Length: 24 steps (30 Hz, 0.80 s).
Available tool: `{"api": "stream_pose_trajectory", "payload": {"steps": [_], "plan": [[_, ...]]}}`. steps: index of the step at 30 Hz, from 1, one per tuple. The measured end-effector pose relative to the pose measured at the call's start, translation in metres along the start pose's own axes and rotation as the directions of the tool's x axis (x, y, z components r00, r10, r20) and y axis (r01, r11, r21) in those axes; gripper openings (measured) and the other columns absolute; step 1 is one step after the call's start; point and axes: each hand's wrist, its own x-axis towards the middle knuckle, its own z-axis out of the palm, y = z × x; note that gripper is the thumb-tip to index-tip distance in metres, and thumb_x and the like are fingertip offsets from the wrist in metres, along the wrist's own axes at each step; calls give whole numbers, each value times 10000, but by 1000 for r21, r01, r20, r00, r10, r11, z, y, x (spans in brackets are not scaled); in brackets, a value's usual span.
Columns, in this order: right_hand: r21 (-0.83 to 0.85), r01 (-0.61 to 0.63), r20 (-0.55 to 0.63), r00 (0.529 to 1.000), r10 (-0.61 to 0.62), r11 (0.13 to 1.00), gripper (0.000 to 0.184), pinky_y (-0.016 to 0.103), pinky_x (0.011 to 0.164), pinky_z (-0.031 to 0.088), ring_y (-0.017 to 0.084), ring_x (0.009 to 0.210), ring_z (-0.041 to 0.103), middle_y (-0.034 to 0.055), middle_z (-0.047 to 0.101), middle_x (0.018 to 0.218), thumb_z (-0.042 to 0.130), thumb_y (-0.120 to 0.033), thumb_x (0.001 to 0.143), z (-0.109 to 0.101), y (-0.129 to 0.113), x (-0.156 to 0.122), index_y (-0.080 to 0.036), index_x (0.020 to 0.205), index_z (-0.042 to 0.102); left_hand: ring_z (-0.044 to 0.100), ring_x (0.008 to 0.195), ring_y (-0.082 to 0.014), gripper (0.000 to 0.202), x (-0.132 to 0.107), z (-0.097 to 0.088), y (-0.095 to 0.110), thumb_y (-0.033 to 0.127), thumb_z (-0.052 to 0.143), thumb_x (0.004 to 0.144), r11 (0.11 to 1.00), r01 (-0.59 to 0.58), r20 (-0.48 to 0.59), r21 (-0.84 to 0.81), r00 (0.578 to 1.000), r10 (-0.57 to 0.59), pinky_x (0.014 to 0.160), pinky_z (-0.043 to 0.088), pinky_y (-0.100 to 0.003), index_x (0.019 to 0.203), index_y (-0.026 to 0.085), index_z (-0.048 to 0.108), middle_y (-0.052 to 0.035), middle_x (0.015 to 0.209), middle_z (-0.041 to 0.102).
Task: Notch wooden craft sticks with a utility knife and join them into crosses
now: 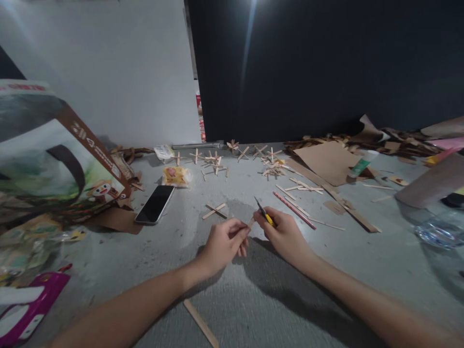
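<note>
My left hand (223, 244) is closed in a pinch on a short wooden stick (250, 223) whose tip pokes out toward my right hand. My right hand (284, 234) is closed on a yellow-and-black craft knife (264, 212), its blade pointing up and away. The two hands almost meet over the grey table (235, 299). Just beyond them lies a cross of two wooden sticks (214, 210). A red pencil (293, 210) lies to the right of the knife.
A black phone (155, 204) lies left of centre beside a printed paper bag (54, 154). Several stick crosses (213, 162) and loose sticks litter the back. Cardboard pieces (326, 162), a glue tube (363, 163), a glass dish (440, 232), a pink object (29, 304) and a lone stick (201, 323) surround the hands.
</note>
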Motion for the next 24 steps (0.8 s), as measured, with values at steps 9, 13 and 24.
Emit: {"api": "stream_pose_trajectory", "payload": {"steps": [9, 13, 24], "plan": [[74, -57, 2, 998, 57, 996, 523, 272, 509, 312, 141, 516, 383, -67, 406, 548, 610, -698, 948, 0, -1, 0, -251, 695, 512, 603, 464, -123, 412, 1, 0, -1, 581, 721, 916, 1000, 0, -26, -7, 1000, 0, 466, 457, -235, 846, 182, 641, 19, 638, 627], [102, -56, 25, 998, 54, 993, 436, 269, 542, 368, 150, 558, 454, -39, 508, 609, 652, -618, 931, 0, -2, -1, -235, 738, 577, 600, 455, -124, 401, 1, -1, -2, 566, 726, 914, 1000, -5, -24, -12, 1000, 5, 464, 454, -235, 848, 178, 644, 24, 625, 618], [103, -92, 33, 996, 89, 990, 527, 265, 502, 288, 131, 539, 361, -63, 382, 581, 646, -696, 903, -2, -1, 1, -239, 675, 516, 590, 452, -124, 397, 1, -2, -1, 571, 697, 927, 1000, 7, 0, 4, 1000, -7, 456, 438, -238, 844, 187, 642, 26, 629, 605]]}}
